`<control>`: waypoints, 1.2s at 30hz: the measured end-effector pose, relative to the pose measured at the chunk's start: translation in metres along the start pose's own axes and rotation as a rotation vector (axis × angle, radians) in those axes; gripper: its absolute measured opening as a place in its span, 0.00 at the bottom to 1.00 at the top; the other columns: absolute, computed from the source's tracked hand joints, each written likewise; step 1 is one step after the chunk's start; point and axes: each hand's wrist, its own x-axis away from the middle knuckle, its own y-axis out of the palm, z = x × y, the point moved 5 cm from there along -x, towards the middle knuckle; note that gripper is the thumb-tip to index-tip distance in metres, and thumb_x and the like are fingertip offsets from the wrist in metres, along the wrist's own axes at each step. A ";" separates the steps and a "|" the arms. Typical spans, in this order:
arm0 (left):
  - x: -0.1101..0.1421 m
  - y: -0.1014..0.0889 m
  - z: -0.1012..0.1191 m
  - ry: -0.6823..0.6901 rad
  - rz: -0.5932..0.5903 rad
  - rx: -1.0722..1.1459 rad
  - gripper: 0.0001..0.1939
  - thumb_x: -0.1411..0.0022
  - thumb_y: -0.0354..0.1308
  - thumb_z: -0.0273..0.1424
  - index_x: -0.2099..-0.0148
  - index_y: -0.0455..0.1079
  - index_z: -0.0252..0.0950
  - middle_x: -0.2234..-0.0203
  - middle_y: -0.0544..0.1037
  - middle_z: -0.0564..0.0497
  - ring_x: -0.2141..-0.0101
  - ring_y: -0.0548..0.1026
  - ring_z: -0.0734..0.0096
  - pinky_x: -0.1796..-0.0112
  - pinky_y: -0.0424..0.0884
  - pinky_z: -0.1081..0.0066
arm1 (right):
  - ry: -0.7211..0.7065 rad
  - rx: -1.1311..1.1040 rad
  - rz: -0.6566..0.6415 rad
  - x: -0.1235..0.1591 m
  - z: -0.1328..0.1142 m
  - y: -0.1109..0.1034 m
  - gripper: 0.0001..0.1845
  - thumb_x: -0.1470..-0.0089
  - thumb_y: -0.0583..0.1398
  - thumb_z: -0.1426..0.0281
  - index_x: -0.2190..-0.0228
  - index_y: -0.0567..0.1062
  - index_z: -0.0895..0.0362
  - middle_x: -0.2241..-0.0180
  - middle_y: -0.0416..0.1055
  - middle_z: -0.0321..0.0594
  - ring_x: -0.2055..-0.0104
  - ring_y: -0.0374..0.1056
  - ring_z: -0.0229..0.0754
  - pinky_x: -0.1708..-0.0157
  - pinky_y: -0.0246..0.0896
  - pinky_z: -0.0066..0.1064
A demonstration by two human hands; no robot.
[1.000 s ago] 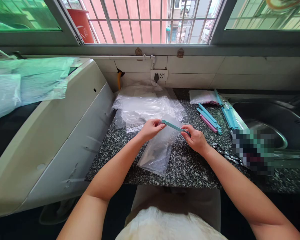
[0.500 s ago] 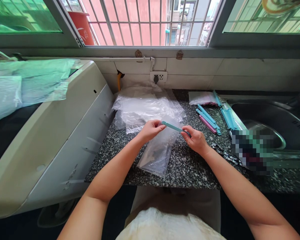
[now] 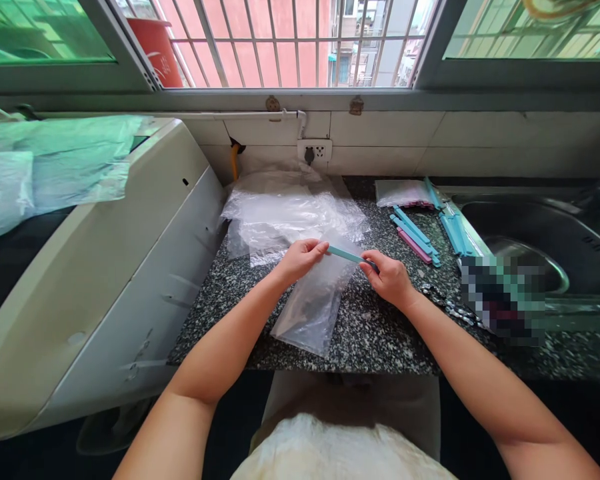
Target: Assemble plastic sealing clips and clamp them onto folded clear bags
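Note:
A thin teal sealing clip [image 3: 345,255] lies across the top of a clear plastic bag [image 3: 313,303] on the speckled granite counter [image 3: 380,333]. My left hand [image 3: 300,259] pinches the clip's left end, fingers closed. My right hand [image 3: 389,278] is closed round its right end. The bag hangs down from the clip toward the counter's front edge, with something dark and unclear inside.
A heap of clear plastic bags [image 3: 285,210] lies behind my hands. Several teal and pink clips [image 3: 416,239] and a small bag [image 3: 403,193] lie at the right, beside a steel sink [image 3: 540,227]. A white appliance [image 3: 95,267] stands to the left. A wall socket [image 3: 314,151] sits behind.
Both hands keep their hold on the clip. My left fingers have slid slightly further over its left end; the view has shifted a little.

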 end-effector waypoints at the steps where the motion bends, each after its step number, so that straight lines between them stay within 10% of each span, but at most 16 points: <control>1: 0.000 0.000 0.000 -0.001 0.002 -0.003 0.19 0.47 0.55 0.45 0.73 0.70 0.31 0.87 0.57 0.58 0.83 0.53 0.81 0.80 0.47 0.75 | -0.005 0.004 0.001 0.000 -0.001 0.000 0.13 0.41 0.50 0.62 0.66 0.70 0.55 0.73 0.74 0.38 0.74 0.69 0.38 0.75 0.55 0.26; 36: 0.006 0.010 0.005 0.059 -0.033 -0.042 0.15 0.43 0.52 0.38 0.75 0.68 0.32 0.85 0.60 0.56 0.81 0.56 0.79 0.78 0.52 0.74 | -0.231 0.229 0.169 0.001 -0.030 -0.014 0.12 0.44 0.55 0.63 0.75 0.70 0.55 0.76 0.71 0.39 0.71 0.63 0.39 0.70 0.56 0.29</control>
